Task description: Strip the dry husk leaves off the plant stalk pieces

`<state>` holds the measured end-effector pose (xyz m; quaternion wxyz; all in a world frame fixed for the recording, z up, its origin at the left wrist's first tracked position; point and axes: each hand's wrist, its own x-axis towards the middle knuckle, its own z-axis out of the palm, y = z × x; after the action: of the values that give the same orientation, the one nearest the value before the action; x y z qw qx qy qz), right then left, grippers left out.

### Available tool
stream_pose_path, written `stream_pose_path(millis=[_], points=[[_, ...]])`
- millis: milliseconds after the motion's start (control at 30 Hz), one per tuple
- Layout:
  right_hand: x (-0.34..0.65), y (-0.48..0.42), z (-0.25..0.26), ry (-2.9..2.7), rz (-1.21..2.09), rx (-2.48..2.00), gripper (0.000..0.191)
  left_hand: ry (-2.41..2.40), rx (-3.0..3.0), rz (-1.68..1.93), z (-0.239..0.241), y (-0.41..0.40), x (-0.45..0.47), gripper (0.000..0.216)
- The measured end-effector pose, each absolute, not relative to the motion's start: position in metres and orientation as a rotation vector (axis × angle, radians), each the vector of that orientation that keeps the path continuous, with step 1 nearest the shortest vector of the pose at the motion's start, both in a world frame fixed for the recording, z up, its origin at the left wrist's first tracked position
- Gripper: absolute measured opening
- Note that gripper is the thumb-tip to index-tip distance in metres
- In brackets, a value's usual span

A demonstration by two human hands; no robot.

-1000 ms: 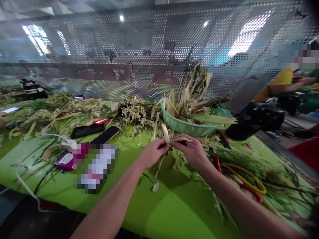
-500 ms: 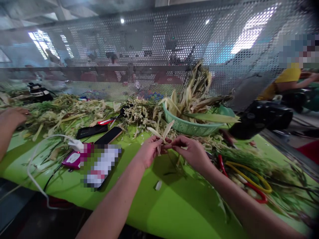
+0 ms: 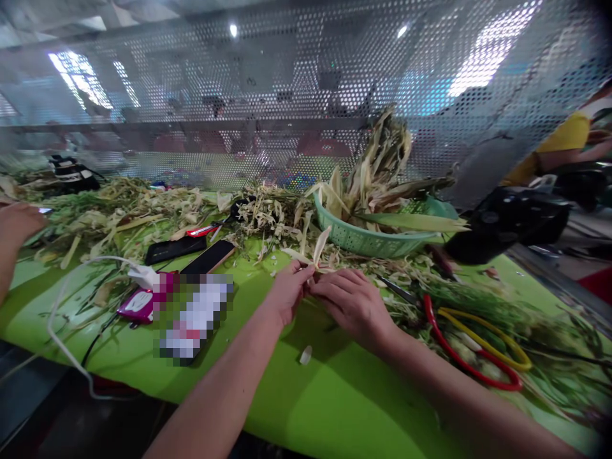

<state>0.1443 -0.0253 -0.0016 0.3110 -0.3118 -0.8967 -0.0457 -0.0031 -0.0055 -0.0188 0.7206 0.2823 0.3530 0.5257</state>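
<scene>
Between thumb and fingers, my left hand (image 3: 288, 288) pinches pale corn husk strips (image 3: 321, 246), which stick up above the fingertips. My right hand (image 3: 352, 301) meets it from the right, its fingers closed at the base of the same husk strips. The fingers hide the spot where the strips come together. Both hands hover over the green table (image 3: 306, 408). Below them lies a small pale husk scrap (image 3: 306, 354). Beyond my hands, a green plastic basket (image 3: 363, 241) holds long dried corn husks (image 3: 377, 166).
Scissors with red and yellow handles (image 3: 478, 357) lie at the right among green stems. On the left are phones (image 3: 208, 258), a purple power bank (image 3: 143, 306), a white cable (image 3: 60, 319) and a red cutter (image 3: 203, 230). Another person's hand (image 3: 19, 226) is at far left. Husk scraps (image 3: 268, 213) line the back.
My right hand has moved left and closed in against my left hand, its back now turned up. The husk strips have shifted slightly. The other person's hand at far left has drawn back a little.
</scene>
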Motion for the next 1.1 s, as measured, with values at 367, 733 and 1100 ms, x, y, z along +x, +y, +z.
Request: stream_pose_path(millis=[367,733,1100], points=[[0.158,-0.011,0.005,-1.884,0.327,-1.151,0.008,0.727,0.708,1.119,-0.015,-0.008,-0.003,0.021],[0.158,-0.006,0.001,-1.598,0.990,-1.145,0.022,0.807,0.796,1.175,-0.019,-0.007,-0.001,0.027],[0.167,-0.012,0.010,-1.832,0.977,-1.022,0.021,0.959,0.869,1.184,-0.015,-0.007,-0.003,0.016]])
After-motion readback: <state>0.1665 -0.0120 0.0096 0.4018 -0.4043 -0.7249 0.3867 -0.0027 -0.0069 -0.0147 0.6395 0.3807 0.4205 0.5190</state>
